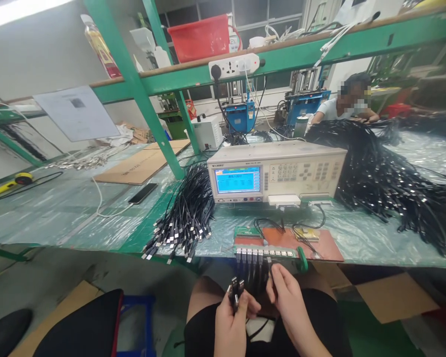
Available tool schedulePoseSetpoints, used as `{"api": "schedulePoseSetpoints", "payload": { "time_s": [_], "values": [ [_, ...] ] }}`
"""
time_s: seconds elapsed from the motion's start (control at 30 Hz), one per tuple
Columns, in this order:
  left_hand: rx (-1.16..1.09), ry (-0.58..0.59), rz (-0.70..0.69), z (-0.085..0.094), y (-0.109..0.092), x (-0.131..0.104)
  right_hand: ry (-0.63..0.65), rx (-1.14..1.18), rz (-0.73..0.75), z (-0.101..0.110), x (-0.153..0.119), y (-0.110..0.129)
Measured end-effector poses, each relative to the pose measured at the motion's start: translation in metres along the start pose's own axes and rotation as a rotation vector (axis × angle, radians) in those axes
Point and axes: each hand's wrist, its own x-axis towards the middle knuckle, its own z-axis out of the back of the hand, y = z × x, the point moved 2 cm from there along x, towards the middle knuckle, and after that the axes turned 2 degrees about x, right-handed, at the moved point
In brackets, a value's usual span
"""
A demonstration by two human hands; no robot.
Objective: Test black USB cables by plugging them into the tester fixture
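Note:
My left hand is closed around a small bunch of black USB cables, their metal plugs pointing up. Close beside it, my right hand pinches a single USB cable's plug at the row of sockets along the board's front edge; I cannot tell whether that plug is seated. Several black plugs sit side by side in the left part of the row, with their cables hanging down. The sockets farther right show bare faces. Wires link the reddish-brown board to a white tester with a lit blue screen.
A pile of black USB cables lies left of the tester, and a larger cable heap spreads to the right. A phone and flat cardboard rest farther left. Across the bench sits another person. A green shelf beam crosses above.

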Motion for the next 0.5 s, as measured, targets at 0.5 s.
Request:
{"api": "schedulePoseSetpoints", "payload": {
  "time_s": [0.5],
  "values": [
    [-0.415, 0.314, 0.304, -0.010, 0.008, 0.001, -0.121, -0.353, 0.154, -0.004, 0.013, -0.002]
  ]
}}
